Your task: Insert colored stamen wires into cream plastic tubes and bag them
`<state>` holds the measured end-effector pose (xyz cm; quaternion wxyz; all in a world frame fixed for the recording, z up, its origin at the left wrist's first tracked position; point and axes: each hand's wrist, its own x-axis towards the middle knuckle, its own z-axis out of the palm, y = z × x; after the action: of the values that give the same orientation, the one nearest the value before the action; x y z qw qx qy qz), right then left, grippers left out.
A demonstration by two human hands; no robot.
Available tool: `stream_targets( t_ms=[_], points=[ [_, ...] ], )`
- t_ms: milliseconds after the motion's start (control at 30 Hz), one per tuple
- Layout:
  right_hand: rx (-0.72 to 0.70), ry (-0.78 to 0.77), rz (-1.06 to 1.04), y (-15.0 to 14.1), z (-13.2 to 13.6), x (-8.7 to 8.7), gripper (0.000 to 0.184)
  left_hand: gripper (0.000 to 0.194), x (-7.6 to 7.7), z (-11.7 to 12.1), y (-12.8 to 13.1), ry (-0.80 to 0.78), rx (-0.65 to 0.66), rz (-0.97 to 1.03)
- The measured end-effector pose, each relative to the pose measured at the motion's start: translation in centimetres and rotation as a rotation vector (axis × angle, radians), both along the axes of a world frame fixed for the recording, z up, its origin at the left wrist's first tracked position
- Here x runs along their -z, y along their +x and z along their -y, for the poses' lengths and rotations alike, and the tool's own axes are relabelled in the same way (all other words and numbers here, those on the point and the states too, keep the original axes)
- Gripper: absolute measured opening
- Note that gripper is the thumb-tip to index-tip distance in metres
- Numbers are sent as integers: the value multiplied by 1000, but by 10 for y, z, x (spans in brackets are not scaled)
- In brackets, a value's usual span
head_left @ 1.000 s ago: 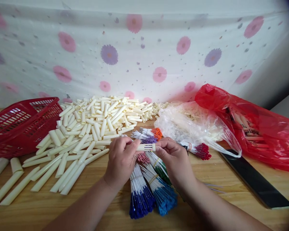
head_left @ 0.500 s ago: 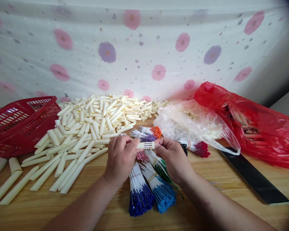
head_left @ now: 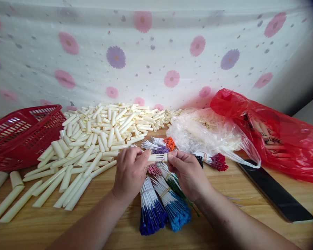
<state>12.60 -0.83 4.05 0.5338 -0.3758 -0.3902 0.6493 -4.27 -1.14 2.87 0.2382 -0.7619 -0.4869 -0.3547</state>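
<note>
Slotted cream tube, one, gripped at its ends by the fingers of left hand and right hand, above wooden table, flowered curtain behind.

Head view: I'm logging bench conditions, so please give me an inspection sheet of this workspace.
Surface: light wooden tabletop.
Work items: slotted pale tube held crosswise; banded colour-tipped bundles below it; pale tube pile at left.
Clutter: red basket far left; clear bag, red bag and dark strip at right.
Hands: left hand and right hand grip opposite ends of the slotted tube.
Cables: nothing seen.
Surroundings: flower-print sheet behind.
</note>
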Motion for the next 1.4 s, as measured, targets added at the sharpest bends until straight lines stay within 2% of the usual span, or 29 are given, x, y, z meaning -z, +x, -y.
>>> stream_targets(
  t_ms=[167, 233, 300, 333, 367, 400, 467, 567, 667, 733, 800, 900, 1000, 1100, 1167, 1233, 1300, 1400],
  points=[
    [-74, 107, 51, 12, 0, -3, 23, 21, 2, -2, -3, -64, 45, 91],
    [-11, 208, 172, 25, -12, -3, 25, 21, 5, -6, -7, -161, 61, 208],
    [157, 326, 451, 39, -32, -3, 31, 20, 8, -13, -12, -248, 43, 350],
    [218, 375, 671, 45, -43, -3, 34, 19, 9, -16, -14, -278, 23, 412],
    [217, 421, 940, 49, -55, -4, 35, 17, 10, -18, -16, -308, 1, 463],
    [152, 458, 1193, 51, -65, -4, 34, 15, 10, -20, -17, -341, -12, 499],
    [10, 493, 1459, 50, -82, -4, 26, 9, 8, -22, -17, -408, 0, 520],
    [-97, 482, 1635, 36, -94, 0, 18, 10, 0, -21, -8, -488, 112, 369],
    [-120, 441, 1790, 21, -97, 6, 20, 23, -5, -24, 5, -542, 228, 53],
    [-119, 431, 1850, 16, -98, 8, 22, 38, -2, -30, 13, -558, 287, -115],
    [-110, 438, 1883, 17, -96, 7, 24, 47, 4, -39, 20, -585, 301, -208],
    [-74, 468, 1900, 30, -85, -4, 25, 49, 14, -49, 24, -619, 301, -214],
    [-24, 490, 1898, 50, -66, -21, 23, 37, 12, -49, 21, -560, 306, -38],
    [-46, 559, 1824, 62, -45, -38, 21, 29, -4, -39, 15, -425, 276, 257],
    [-109, 671, 1672, 61, -33, -45, 17, 26, -18, -31, 12, -367, 328, 321],
    [-142, 757, 1470, 54, -25, -47, 14, 16, -27, -23, 11, -409, 420, 226],
    [-132, 767, 1259, 46, -20, -43, 12, 13, -29, -15, 12, -475, 450, 236],
    [-146, 679, 840, 37, -20, -29, 6, 11, -21, -7, 14, -555, 400, 463]
  ],
)
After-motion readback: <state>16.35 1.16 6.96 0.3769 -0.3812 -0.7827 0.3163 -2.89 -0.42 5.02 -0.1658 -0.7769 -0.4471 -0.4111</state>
